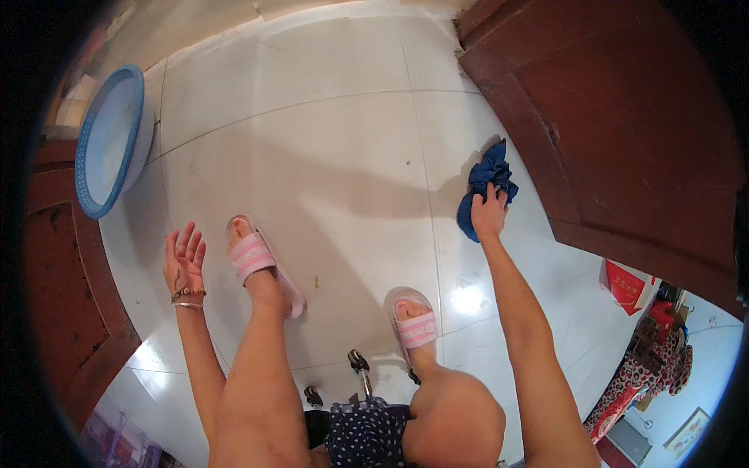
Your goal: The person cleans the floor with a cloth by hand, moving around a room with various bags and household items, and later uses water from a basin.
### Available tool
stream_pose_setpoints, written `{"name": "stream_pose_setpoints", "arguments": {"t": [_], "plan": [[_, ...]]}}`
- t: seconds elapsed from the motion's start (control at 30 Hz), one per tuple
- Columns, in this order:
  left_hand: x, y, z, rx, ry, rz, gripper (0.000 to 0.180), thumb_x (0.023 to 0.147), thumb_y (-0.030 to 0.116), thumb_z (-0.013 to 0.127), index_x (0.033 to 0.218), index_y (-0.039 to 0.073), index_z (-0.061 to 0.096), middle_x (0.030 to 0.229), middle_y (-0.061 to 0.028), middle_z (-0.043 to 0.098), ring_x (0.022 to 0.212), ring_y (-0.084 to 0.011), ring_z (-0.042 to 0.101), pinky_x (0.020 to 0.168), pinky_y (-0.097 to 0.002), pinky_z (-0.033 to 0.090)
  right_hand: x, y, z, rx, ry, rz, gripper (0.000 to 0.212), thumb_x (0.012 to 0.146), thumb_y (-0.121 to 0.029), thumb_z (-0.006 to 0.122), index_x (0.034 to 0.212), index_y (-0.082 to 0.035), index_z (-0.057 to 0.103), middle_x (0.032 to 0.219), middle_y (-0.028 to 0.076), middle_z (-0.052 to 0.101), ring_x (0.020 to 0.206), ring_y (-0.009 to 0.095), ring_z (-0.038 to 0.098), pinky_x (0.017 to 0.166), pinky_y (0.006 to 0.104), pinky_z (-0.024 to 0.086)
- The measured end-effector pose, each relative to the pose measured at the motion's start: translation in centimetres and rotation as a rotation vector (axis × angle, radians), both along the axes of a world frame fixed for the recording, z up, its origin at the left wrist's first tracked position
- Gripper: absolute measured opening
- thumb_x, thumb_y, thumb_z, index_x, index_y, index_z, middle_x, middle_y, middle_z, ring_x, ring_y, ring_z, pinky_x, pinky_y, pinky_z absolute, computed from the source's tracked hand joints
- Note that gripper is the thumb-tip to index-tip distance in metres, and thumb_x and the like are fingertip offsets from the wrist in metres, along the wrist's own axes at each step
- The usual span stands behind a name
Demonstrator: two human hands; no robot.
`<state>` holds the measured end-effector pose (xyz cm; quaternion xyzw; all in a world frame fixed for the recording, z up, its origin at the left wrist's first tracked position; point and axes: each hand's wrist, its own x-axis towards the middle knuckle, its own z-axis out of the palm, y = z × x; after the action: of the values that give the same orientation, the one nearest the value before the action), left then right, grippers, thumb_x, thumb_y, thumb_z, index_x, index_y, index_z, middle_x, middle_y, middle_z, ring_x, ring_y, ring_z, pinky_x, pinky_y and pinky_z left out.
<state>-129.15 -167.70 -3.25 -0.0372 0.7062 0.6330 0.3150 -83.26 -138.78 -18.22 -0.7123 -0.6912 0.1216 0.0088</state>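
Note:
A crumpled dark blue cloth (491, 168) lies on the pale tiled floor (335, 179), close to the brown door on the right. My right hand (489, 214) is closed over its near part and presses it against the tiles. On the other side, my left hand (186, 259) hovers by my left knee, palm turned up and fingers spread, with nothing in it. A beaded bracelet and a pale bangle circle that wrist.
A blue-rimmed basin (134, 140) stands at the far left. Brown wooden door panels (624, 117) flank both sides. My feet wear pink slides (417, 331). Caster wheels (359, 363) show beneath me. A red and white bag (626, 286) sits beyond the right door.

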Motion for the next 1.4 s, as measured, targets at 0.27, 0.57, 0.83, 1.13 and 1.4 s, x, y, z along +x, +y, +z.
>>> {"name": "stream_pose_setpoints", "arguments": {"t": [0.27,0.57,0.83,1.13,1.4], "plan": [[10.3,-2.5,6.1,-0.102,0.16,-0.229,0.056,0.089,0.028,0.048,0.131,0.001,0.021,0.13,-0.023,0.038,0.112,-0.037,0.046,0.091,-0.047,0.043,2.3,-2.0,0.7,0.098,0.107,0.019,0.046,0.078,-0.03,0.047,0.119,-0.009,0.049,0.118,0.024,0.043,0.105,0.042,0.044,0.089,0.0484,0.039],[11.4,-19.0,4.6,-0.334,0.259,-0.255,0.05,0.089,0.026,0.051,0.127,0.004,0.029,0.108,-0.0147,0.057,0.072,-0.0188,0.063,0.067,-0.029,0.052,1.9,-0.7,-0.5,0.144,0.089,-0.031,0.038,0.079,-0.025,0.043,0.106,-0.001,0.053,0.111,0.024,0.047,0.102,0.038,0.047,0.086,0.0487,0.039],[11.4,-22.3,1.8,-0.191,-0.074,0.178,0.045,0.087,0.024,0.052,0.122,0.005,0.033,0.103,-0.0157,0.057,0.068,-0.02,0.062,0.062,-0.0314,0.053,-9.6,-1.4,-1.2,0.097,0.038,0.081,0.037,0.083,-0.027,0.04,0.107,-0.002,0.051,0.11,0.024,0.047,0.096,0.042,0.048,0.079,0.0479,0.042],[9.8,-25.9,-0.2,-0.024,-0.252,0.228,0.037,0.087,0.015,0.052,0.119,0.004,0.036,0.099,-0.0136,0.058,0.071,-0.0193,0.06,0.062,-0.0294,0.051,-30.3,-10.3,-0.8,0.165,-0.006,0.53,0.03,0.082,-0.025,0.043,0.099,-0.001,0.05,0.106,0.022,0.047,0.093,0.042,0.047,0.076,0.0478,0.044],[6.6,-27.6,-1.5,0.011,-0.263,0.272,0.036,0.087,0.005,0.046,0.121,0.003,0.033,0.1,-0.014,0.058,0.074,-0.0173,0.06,0.065,-0.0302,0.051,-47.7,-20.5,1.0,0.174,0.169,0.909,0.029,0.078,-0.02,0.05,0.1,-0.001,0.049,0.106,0.022,0.044,0.094,0.041,0.045,0.074,0.0499,0.044]]}}
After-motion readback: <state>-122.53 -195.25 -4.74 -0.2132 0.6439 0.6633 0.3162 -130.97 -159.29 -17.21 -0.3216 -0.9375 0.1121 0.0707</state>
